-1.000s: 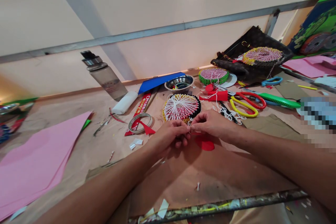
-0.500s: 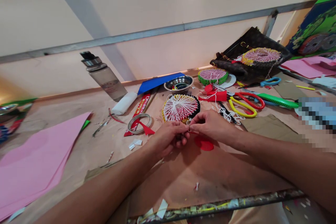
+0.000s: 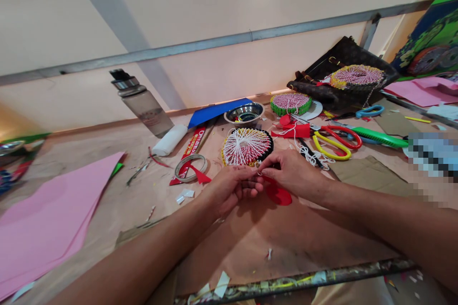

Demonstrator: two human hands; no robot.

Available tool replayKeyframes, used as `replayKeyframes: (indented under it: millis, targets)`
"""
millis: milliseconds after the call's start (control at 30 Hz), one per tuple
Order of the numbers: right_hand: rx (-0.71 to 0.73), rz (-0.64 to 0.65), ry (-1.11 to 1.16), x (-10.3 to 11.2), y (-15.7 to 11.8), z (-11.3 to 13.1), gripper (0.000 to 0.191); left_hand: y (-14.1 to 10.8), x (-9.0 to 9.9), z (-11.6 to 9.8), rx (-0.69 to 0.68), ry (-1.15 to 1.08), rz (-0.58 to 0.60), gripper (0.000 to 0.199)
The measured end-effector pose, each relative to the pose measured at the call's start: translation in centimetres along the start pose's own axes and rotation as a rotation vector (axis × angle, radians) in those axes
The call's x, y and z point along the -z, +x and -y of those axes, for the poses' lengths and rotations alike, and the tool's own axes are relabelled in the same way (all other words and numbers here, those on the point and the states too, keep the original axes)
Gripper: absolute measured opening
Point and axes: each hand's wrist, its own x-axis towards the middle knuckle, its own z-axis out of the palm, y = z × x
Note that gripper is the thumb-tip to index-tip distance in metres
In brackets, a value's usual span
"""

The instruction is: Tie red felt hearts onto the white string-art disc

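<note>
Left fingers (image 3: 253, 185) have uncurled slightly near the red disc (image 3: 281, 196).

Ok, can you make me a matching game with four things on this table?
1. Water bottle
2. Front string disc
3. Middle metal bowl
4. Dark bag

A. Just behind the front string disc
B. Has another disc lying on it
C. Grey and see-through
D. Strung with white and red

Pairs: 1-C, 2-D, 3-A, 4-B

Unreadable lettering on red strip (image 3: 192, 148)
</note>
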Motion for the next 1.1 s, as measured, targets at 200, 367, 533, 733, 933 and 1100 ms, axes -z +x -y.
replayKeyframes:
  millis: [200, 367, 533, 733, 933, 1100]
  targets:
    - [0.003, 0.026, 0.023, 0.1, 0.1, 0.0, 0.019, 0.2, 0.1, -0.1, -0.021, 0.063, 0.006, 0.016]
    - [0.002, -0.061, 0.062, -0.1, 0.5, -0.7, 0.014, 0.2, -0.1, -0.1, -0.079, 0.123, -0.040, 0.013]
    - [-0.157, 0.021, 0.218, -0.4, 0.9, -1.3, 0.010, -0.2, -0.5, -0.1, -0.166, 0.165, -0.062, 0.015]
    - [-0.347, 0.150, 0.429, -0.3, 0.8, -1.2, 0.013, -0.2, -0.6, -0.1, -0.226, 0.342, -0.114, 0.023]
    - [-0.379, 0.168, 0.562, -0.2, 0.7, -0.9, 0.014, 0.8, 0.2, 0.7, -0.392, 0.397, -0.123, 0.025]
    - [-0.436, 0.182, 0.653, -0.2, 0.8, -1.0, 0.009, 0.7, 0.3, 0.7, -0.524, 0.596, -0.199, 0.019]
